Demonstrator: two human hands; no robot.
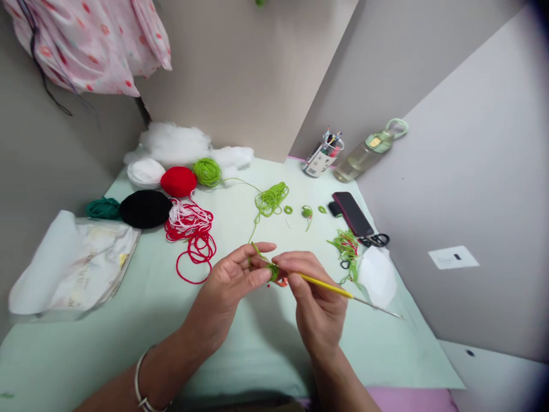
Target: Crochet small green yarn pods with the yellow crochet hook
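Note:
Between thumb and fingers, my left hand (229,280) pinches a small green crochet piece (273,271), with green yarn looped over the index finger. My right hand (319,297) grips a crochet hook (328,285) with a yellow handle and metal ends; its tip meets the crochet piece. From my left hand the working yarn runs up to a loose green heap (271,199) and on to a green yarn ball (207,172). A small orange item (282,281) shows partly behind my fingers. Beyond my hands lie two small green rings (288,210) and a round green crocheted bit (307,212).
Red, white and black yarn balls (146,209) sit at left, near white stuffing (175,144) and tangled red yarn (195,252). A plastic bag (96,263) lies at far left. Right side: phone (352,213), scissors (377,239), yarn scraps (346,246), pen cup (322,157), water bottle (364,154).

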